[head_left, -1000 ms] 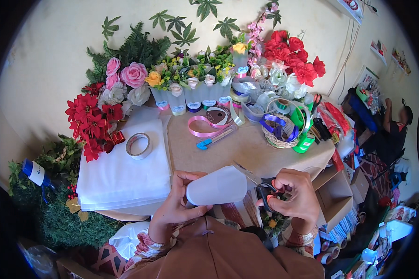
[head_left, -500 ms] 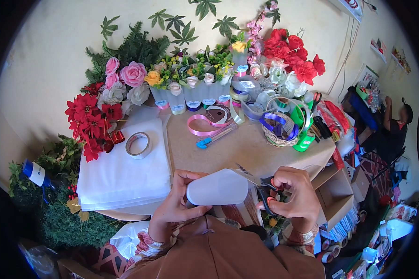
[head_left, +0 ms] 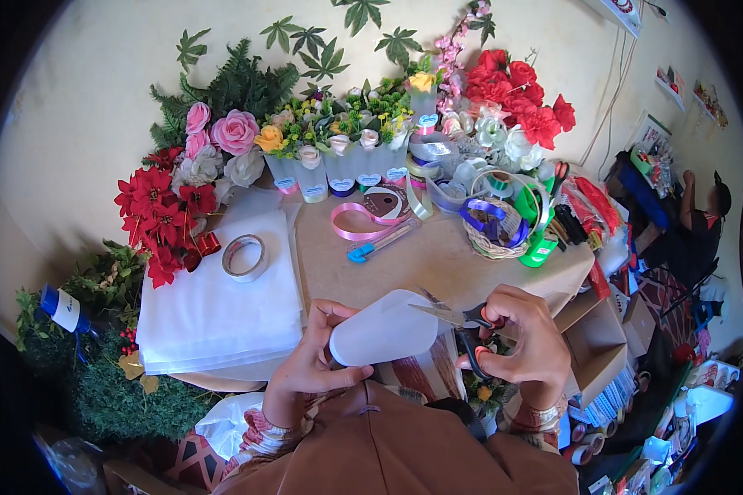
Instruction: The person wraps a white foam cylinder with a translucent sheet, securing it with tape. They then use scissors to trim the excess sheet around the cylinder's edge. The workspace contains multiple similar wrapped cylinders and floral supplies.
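Observation:
My left hand point(head_left: 320, 351) is closed around a rolled translucent white sheet point(head_left: 388, 327), thumb below and fingers above, near the table's front edge. The roll's rounded, wider opening faces the right. In my right hand point(head_left: 527, 342) is a pair of scissors point(head_left: 473, 330) with black and orange handles, fingers through the loops. Its blades point left, spread apart, by the roll's right rim. Whether they touch the sheet I cannot tell.
A stack of white sheets point(head_left: 223, 322) bears a tape roll point(head_left: 244, 257). Beyond lie a blue cutter knife point(head_left: 380, 241), pink ribbon point(head_left: 347, 223) and a wicker basket point(head_left: 497, 239). Flower-filled holders point(head_left: 351, 169) line the wall. An open cardboard box point(head_left: 594, 342) stands right; a person point(head_left: 702, 231) sits farther off.
The scissors' blades have spread wider, and the right hand has shifted slightly. The roll has tipped a little, its right end rising. My left hand keeps its hold.

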A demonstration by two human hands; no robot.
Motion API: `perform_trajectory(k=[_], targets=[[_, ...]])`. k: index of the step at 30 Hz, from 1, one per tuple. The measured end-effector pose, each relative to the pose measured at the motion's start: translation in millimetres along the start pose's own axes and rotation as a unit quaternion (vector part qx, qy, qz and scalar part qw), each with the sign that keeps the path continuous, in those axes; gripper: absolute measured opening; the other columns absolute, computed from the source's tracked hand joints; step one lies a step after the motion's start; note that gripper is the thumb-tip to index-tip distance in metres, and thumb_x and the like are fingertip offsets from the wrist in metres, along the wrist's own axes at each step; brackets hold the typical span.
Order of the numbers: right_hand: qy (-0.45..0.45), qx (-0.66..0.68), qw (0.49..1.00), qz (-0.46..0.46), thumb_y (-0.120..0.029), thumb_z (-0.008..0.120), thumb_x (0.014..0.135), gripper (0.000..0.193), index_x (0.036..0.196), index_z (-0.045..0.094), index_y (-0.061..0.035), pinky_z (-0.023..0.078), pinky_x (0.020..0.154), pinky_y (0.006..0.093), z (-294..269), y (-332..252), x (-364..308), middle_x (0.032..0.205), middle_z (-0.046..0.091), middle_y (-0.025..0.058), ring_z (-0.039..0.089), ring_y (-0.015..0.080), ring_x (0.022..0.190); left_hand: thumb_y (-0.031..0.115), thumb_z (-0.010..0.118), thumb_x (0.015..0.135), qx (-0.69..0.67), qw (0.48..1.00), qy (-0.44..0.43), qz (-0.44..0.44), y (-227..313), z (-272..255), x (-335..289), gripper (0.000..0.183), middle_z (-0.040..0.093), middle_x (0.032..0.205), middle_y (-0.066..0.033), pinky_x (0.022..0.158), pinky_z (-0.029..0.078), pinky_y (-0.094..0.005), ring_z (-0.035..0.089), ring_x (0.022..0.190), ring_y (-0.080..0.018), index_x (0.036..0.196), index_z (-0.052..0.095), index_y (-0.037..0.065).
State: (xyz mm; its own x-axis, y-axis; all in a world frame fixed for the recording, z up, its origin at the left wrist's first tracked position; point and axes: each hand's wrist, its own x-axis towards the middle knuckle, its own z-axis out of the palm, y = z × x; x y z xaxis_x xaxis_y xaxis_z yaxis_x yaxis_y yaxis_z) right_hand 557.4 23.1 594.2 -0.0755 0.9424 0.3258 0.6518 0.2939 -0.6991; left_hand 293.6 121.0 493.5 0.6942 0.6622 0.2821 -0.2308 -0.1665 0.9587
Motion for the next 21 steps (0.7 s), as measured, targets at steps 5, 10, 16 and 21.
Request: perform_trajectory(k=[5, 10, 16, 21], targets=[[-0.009, -0.011, 1.000, 0.005, -0.016, 0.077, 0.055, 0.035, 0.067, 0.048, 0.0005, 0.042, 0.053, 0.0299, -2, -3, 3, 0.065, 0.049, 0.0083, 0.052, 0.0203, 0.057, 0.010, 0.077, 0.064, -0.006, 1.000, 0.014, -0.006, 1, 2, 0, 0.057, 0.033, 0.115, -0.0087, 0.094, 0.035, -0.0306, 0.041, 0.110, -0.0197, 0.112, 0.050, -0.005], [-0.013, -0.023, 1.000, 0.005, -0.016, 0.076, 0.055, 0.034, 0.066, 0.049, -0.0001, 0.042, 0.053, 0.0298, -2, -3, 3, 0.065, 0.051, 0.0079, 0.052, 0.0207, 0.057, 0.012, 0.078, 0.064, 0.018, 1.000, 0.012, -0.006, 2, 3, -1, 0.055, 0.033, 0.116, -0.0094, 0.094, 0.035, -0.0313, 0.042, 0.111, -0.0210, 0.111, 0.053, -0.004], [-0.003, -0.002, 1.000, -0.008, -0.013, 0.079, 0.051, 0.040, 0.065, 0.044, -0.0015, 0.038, 0.050, 0.0249, 2, 3, 2, 0.066, 0.046, 0.0043, 0.049, 0.0126, 0.056, 0.000, 0.075, 0.061, 0.089, 0.996, -0.015, 0.024, -6, -2, -2, 0.075, 0.045, 0.112, -0.0078, 0.087, 0.039, -0.0275, 0.048, 0.105, -0.0150, 0.119, 0.028, 0.006], [-0.017, -0.020, 1.000, -0.006, -0.013, 0.079, 0.051, 0.040, 0.066, 0.044, -0.0009, 0.039, 0.050, 0.0244, 0, 1, 0, 0.066, 0.046, 0.0047, 0.049, 0.0118, 0.056, 0.000, 0.075, 0.061, 0.076, 0.997, -0.008, 0.009, -6, -1, -3, 0.074, 0.046, 0.112, -0.0089, 0.089, 0.039, -0.0290, 0.048, 0.106, -0.0165, 0.117, 0.028, 0.006]])
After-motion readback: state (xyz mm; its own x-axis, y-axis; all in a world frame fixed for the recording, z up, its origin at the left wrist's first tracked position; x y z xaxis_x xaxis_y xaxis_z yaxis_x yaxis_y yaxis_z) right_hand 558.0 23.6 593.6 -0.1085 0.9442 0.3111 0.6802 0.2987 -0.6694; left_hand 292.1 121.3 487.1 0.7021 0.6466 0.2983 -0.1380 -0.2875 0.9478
